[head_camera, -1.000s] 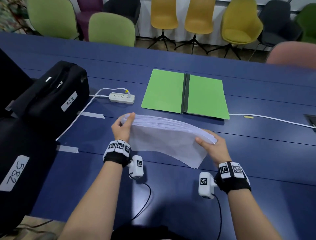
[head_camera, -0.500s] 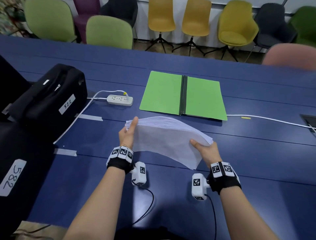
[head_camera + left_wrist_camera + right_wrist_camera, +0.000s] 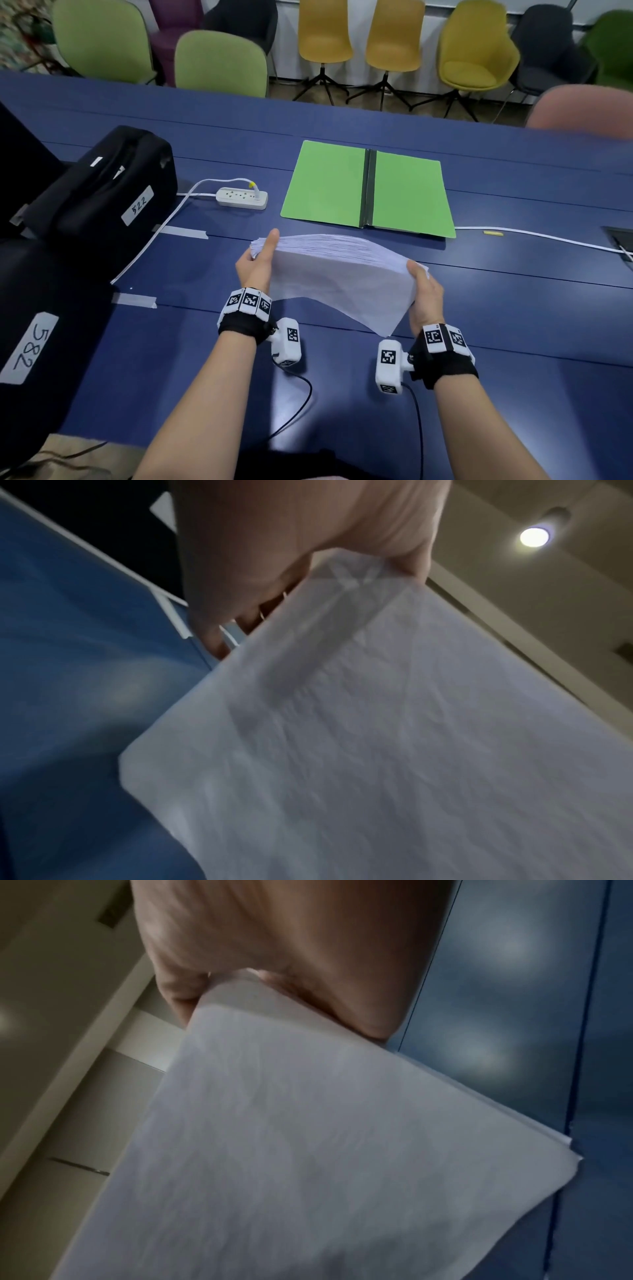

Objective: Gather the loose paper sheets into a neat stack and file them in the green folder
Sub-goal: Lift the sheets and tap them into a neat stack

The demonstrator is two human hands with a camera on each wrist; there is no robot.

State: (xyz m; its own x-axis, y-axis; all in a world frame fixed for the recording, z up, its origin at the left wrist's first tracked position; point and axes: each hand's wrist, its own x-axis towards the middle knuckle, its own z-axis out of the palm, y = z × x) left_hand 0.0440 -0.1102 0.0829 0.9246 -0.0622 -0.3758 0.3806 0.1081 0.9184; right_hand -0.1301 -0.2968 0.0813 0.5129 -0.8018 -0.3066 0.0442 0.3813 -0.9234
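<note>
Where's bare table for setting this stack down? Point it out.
Bare blue table lies right of the right hand, below the white cable. Another patch: between green folder and paper stack. Crowded left: black cases, power strip.

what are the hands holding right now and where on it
Both hold the paper stack off the table: the left hand grips its left end, the right hand its right end. The green folder lies open, untouched.
</note>
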